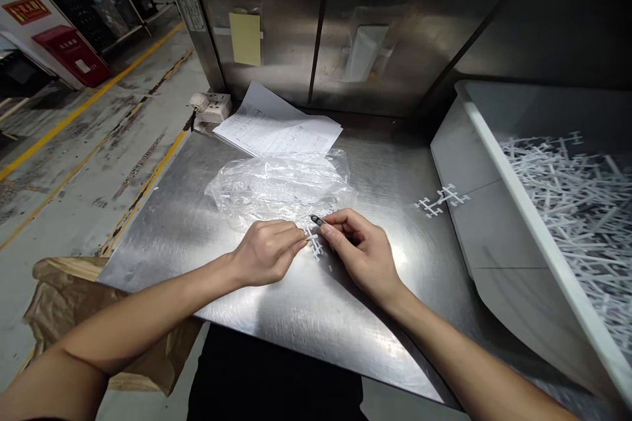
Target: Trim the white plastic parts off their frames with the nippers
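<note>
My left hand (273, 251) is closed, its thumb and fingers pinching a white branched plastic sprue (316, 247) above the metal table. Close beside it, my right hand (364, 251) is closed on a small dark tool with light spots (317, 220), whose tip points left toward the sprue. Most of that tool is hidden in the fingers, so its exact kind does not show. Just beyond both hands lies a crumpled transparent plastic bag (276, 185). Another white branched sprue (442, 200) rests to the right, against the grey bin.
The large grey bin (486, 138) at the right holds many thin white plastic pieces (582, 210). Printed papers (281, 125) and a white power strip (214, 107) are at the table's back. A brown paper bag (74, 316) stands below the left edge of the metal table (168, 210).
</note>
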`<action>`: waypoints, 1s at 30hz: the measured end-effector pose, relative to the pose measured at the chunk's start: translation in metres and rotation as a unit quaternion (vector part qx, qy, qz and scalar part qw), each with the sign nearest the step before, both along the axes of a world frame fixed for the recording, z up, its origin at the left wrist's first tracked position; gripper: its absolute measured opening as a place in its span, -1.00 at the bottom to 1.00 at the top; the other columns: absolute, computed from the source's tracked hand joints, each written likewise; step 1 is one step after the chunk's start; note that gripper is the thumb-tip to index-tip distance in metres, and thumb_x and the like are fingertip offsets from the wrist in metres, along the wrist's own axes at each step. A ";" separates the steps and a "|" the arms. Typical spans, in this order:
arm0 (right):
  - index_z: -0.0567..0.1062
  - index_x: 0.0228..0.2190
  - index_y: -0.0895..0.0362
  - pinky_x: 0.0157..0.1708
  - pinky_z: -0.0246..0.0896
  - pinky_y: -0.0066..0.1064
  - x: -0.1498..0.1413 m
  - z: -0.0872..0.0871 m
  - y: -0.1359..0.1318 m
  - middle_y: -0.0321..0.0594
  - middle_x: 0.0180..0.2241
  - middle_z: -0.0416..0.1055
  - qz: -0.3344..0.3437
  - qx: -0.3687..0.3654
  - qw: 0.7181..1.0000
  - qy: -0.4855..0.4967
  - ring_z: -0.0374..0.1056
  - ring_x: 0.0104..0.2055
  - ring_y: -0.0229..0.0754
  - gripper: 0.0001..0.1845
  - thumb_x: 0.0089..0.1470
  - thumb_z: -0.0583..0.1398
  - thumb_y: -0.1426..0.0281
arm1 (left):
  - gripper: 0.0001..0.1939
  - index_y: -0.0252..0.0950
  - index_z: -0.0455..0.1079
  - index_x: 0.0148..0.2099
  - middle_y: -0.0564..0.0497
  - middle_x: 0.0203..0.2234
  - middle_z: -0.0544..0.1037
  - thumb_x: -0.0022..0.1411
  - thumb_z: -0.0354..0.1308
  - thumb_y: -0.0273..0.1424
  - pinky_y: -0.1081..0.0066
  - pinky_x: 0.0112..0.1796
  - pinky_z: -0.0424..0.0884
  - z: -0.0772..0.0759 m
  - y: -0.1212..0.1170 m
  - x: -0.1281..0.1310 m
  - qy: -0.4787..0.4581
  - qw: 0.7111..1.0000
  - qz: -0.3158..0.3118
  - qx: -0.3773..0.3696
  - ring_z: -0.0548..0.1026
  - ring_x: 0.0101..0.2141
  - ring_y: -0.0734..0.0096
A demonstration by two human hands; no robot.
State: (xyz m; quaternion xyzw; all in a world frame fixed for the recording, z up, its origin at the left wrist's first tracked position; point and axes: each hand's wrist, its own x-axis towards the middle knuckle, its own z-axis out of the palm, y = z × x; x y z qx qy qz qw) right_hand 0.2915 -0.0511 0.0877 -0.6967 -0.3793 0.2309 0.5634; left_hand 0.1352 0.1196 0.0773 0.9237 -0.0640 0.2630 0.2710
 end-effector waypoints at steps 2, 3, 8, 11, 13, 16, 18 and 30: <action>0.64 -0.22 0.08 -0.44 0.22 -0.37 0.000 0.002 -0.001 -0.30 -0.43 0.53 -0.006 0.024 1.000 -0.009 0.35 -0.44 -0.21 -0.84 0.33 0.34 0.24 | -0.80 -0.30 0.46 -0.18 0.04 -0.46 0.50 0.58 0.09 -0.49 0.36 -0.40 0.32 0.000 0.001 0.000 0.002 1.000 0.003 -0.002 0.43 -0.45 0.40; 0.64 -0.20 0.08 -0.44 0.24 -0.37 0.000 0.003 -0.001 -0.31 -0.44 0.53 -0.005 0.034 0.999 -0.014 0.36 -0.44 -0.21 -0.84 0.34 0.33 0.25 | -0.79 -0.30 0.46 -0.18 0.04 -0.46 0.50 0.58 0.08 -0.49 0.36 -0.40 0.31 0.000 0.001 0.000 0.001 1.000 0.004 0.000 0.43 -0.45 0.40; 0.65 -0.17 0.08 -0.43 0.32 -0.38 -0.005 0.010 -0.004 -0.29 -0.39 0.59 0.022 0.053 0.997 -0.054 0.43 -0.43 -0.22 -0.89 0.36 0.32 0.31 | -0.75 -0.28 0.42 -0.24 0.05 -0.46 0.49 0.57 0.06 -0.50 0.37 -0.43 0.30 0.000 0.000 0.001 -0.004 1.000 0.008 0.008 0.42 -0.46 0.41; 0.64 -0.17 0.07 -0.43 0.32 -0.37 -0.008 0.012 -0.005 -0.28 -0.39 0.61 0.031 0.049 0.994 -0.087 0.45 -0.43 -0.21 -0.91 0.37 0.32 0.32 | -0.74 -0.28 0.41 -0.26 0.05 -0.47 0.49 0.56 0.06 -0.50 0.38 -0.44 0.29 0.001 0.000 0.001 -0.008 1.000 0.010 0.010 0.42 -0.46 0.42; 0.64 -0.17 0.07 -0.44 0.30 -0.35 -0.008 0.012 -0.005 -0.27 -0.38 0.61 0.037 0.044 0.993 -0.105 0.45 -0.43 -0.20 -0.91 0.38 0.32 0.33 | -0.74 -0.28 0.40 -0.26 0.04 -0.46 0.50 0.57 0.05 -0.50 0.38 -0.43 0.30 0.002 0.000 0.001 -0.008 1.000 0.010 0.017 0.42 -0.46 0.42; 0.63 -0.15 0.06 -0.44 0.30 -0.33 -0.008 0.010 -0.006 -0.25 -0.35 0.63 0.043 0.041 0.990 -0.127 0.47 -0.41 -0.18 -0.92 0.39 0.32 0.33 | -0.73 -0.28 0.40 -0.26 0.03 -0.46 0.51 0.57 0.04 -0.50 0.38 -0.41 0.33 0.002 0.000 0.001 -0.003 1.000 0.007 0.029 0.44 -0.44 0.41; 0.63 -0.14 0.05 -0.44 0.30 -0.33 -0.009 0.010 -0.007 -0.25 -0.34 0.63 0.049 0.041 0.989 -0.135 0.48 -0.40 -0.18 -0.93 0.40 0.32 0.34 | -0.74 -0.29 0.42 -0.24 0.02 -0.45 0.52 0.57 0.03 -0.51 0.37 -0.41 0.35 0.001 0.001 0.001 -0.007 0.999 0.004 0.037 0.46 -0.43 0.40; 0.63 -0.12 0.05 -0.38 0.37 -0.32 -0.013 0.009 -0.006 -0.27 -0.33 0.64 0.051 0.043 0.989 -0.130 0.50 -0.39 -0.19 -0.93 0.43 0.29 0.36 | -0.78 -0.29 0.43 -0.20 0.03 -0.45 0.53 0.54 0.04 -0.55 0.34 -0.43 0.37 -0.001 -0.001 0.001 -0.032 0.997 0.012 0.073 0.47 -0.43 0.38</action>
